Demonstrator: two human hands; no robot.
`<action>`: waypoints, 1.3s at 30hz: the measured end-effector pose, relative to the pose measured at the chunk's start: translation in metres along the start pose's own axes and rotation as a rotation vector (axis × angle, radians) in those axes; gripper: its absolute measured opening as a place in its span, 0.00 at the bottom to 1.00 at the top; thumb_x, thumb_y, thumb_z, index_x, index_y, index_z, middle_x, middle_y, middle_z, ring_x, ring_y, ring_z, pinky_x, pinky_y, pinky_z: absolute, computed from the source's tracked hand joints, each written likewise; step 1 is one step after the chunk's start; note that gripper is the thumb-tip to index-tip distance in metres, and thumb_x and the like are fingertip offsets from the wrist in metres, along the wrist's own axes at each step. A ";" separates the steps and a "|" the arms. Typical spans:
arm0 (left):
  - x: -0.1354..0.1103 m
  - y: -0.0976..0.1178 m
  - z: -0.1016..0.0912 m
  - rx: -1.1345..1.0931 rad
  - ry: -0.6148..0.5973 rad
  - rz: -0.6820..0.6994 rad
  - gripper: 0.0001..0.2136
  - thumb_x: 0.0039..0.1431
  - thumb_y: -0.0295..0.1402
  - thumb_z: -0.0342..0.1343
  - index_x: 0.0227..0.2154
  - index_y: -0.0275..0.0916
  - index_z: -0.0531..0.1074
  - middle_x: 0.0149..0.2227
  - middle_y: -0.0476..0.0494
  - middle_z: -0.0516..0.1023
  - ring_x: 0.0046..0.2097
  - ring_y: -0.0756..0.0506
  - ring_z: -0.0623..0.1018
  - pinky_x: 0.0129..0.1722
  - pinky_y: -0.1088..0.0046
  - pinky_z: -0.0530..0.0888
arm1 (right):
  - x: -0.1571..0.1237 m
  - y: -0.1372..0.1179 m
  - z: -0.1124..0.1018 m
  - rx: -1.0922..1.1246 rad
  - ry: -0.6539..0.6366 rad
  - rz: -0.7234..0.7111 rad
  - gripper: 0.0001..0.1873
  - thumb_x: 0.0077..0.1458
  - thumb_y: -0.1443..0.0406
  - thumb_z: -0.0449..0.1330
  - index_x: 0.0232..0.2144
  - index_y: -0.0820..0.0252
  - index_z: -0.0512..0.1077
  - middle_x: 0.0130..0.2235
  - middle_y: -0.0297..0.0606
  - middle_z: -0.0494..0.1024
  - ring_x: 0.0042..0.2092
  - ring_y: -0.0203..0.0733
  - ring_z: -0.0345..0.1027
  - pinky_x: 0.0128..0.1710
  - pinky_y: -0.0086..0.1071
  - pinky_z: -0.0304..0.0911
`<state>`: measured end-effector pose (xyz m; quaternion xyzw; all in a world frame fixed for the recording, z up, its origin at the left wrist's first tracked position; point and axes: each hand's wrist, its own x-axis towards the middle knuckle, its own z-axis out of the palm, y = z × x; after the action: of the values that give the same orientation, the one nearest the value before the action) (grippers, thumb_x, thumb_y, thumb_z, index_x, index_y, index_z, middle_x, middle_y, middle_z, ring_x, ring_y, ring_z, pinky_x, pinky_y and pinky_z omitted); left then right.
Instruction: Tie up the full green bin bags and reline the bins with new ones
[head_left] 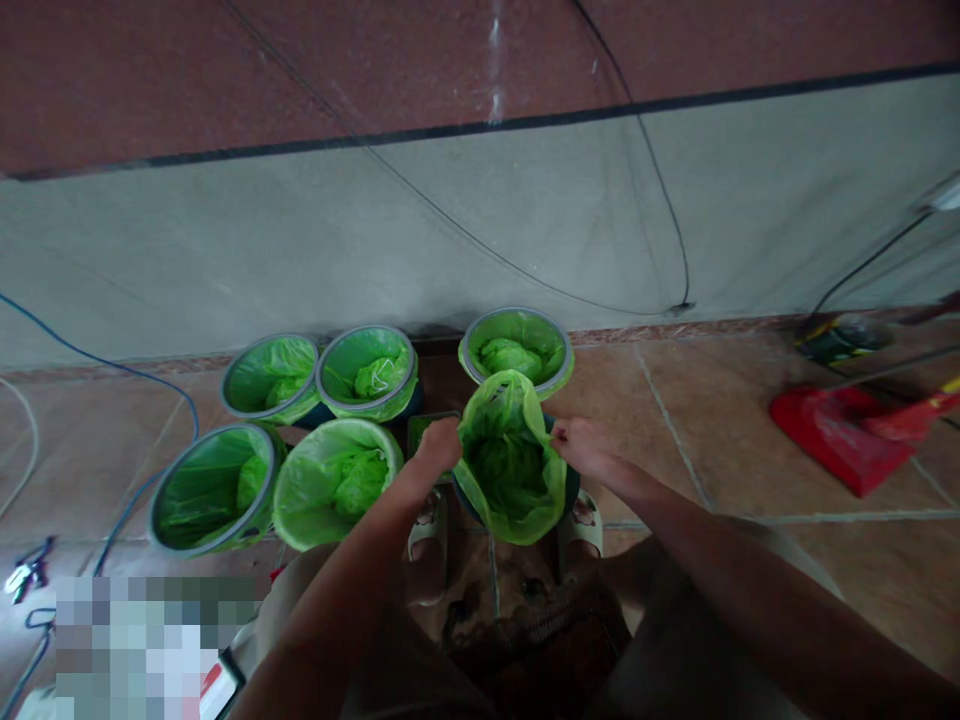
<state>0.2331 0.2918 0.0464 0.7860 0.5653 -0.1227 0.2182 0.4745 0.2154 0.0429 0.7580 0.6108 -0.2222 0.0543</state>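
Between my feet stands a dark bin (pixel 573 485) with a green plastic bag (pixel 510 520) in it. The bag's mouth is pulled up and spread above the bin. My left hand (pixel 441 446) is closed on the bag's left edge, and my right hand (pixel 583 446) grips the right edge. More green plastic lies bunched inside. Just behind is a grey-rimmed bin (pixel 564 378) lined with a similar bag. To the left of my left hand are several other lined bins, among them a pale green-covered one (pixel 289 500) and a grey-rimmed one (pixel 161 515).
A red dustpan (pixel 832 435) lies on the tiled floor at the right, near a dark container (pixel 847 340). A blue hose (pixel 120 362) runs along the left. Black cables hang down the grey wall (pixel 300 240). A green tray (pixel 420 430) sits between the bins.
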 end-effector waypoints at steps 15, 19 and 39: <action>-0.008 0.006 -0.008 0.114 0.024 0.023 0.14 0.61 0.24 0.45 0.47 0.29 0.70 0.43 0.29 0.77 0.49 0.39 0.78 0.47 0.67 0.73 | 0.010 0.007 0.013 0.011 -0.014 -0.064 0.16 0.54 0.64 0.54 0.44 0.56 0.75 0.39 0.40 0.80 0.42 0.43 0.73 0.34 0.29 0.56; -0.012 0.007 -0.014 0.177 0.040 -0.042 0.16 0.61 0.22 0.42 0.47 0.28 0.70 0.42 0.28 0.78 0.49 0.39 0.78 0.46 0.67 0.74 | 0.012 0.008 0.018 -0.018 -0.038 -0.069 0.16 0.52 0.67 0.54 0.42 0.57 0.76 0.38 0.40 0.80 0.41 0.42 0.73 0.34 0.28 0.57; -0.020 0.007 -0.026 0.152 0.201 -0.098 0.15 0.61 0.24 0.42 0.43 0.32 0.74 0.38 0.29 0.79 0.45 0.35 0.79 0.40 0.62 0.75 | 0.001 -0.001 -0.001 -0.003 -0.045 -0.035 0.16 0.58 0.63 0.52 0.44 0.57 0.76 0.41 0.45 0.80 0.44 0.48 0.74 0.37 0.32 0.63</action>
<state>0.2318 0.2855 0.0790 0.7802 0.6110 -0.0962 0.0937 0.4743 0.2167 0.0434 0.7420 0.6229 -0.2392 0.0653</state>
